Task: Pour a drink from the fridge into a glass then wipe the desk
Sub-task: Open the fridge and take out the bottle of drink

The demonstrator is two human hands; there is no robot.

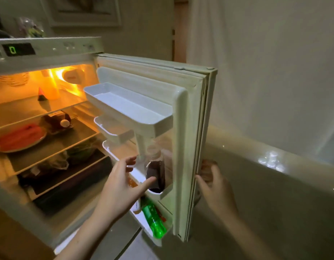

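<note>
Fridge is open, interior light on. Door swung out to the right, inner side w/ racks facing the camera.

Door racks, top to bottom:
- Top rack: white tray, nothing seen in it.
- Second rack: smaller white tray, contents not discernible.
- Third rack: holds the dark drink bottle, upright, clear plastic, pale cap, dark liquid approx. to the shoulder. Sits at the outer end of the rack, next to the door frame.
- Bottom rack: green bottle, tilted, plus red item beside it (too small to ID).

Hands:
- Left hand: open, fingers spread, reaching at the dark drink bottle. Thumb tip lies against the bottle's lower front; upper fingers are just left of its neck. Not closed around it; holds nothing.
- Right hand: at the outer edge of the door, thumb on the near side, fingers wrapped behind the edge. Grip loosely curled on the door edge.

Interior shelves: top shelf has a pale bottle; next shelf has a plate w/ red/orange food and a dark item beside it; lower shelves hold bagged items, blurred.

Control panel display reads green "0".
</note>
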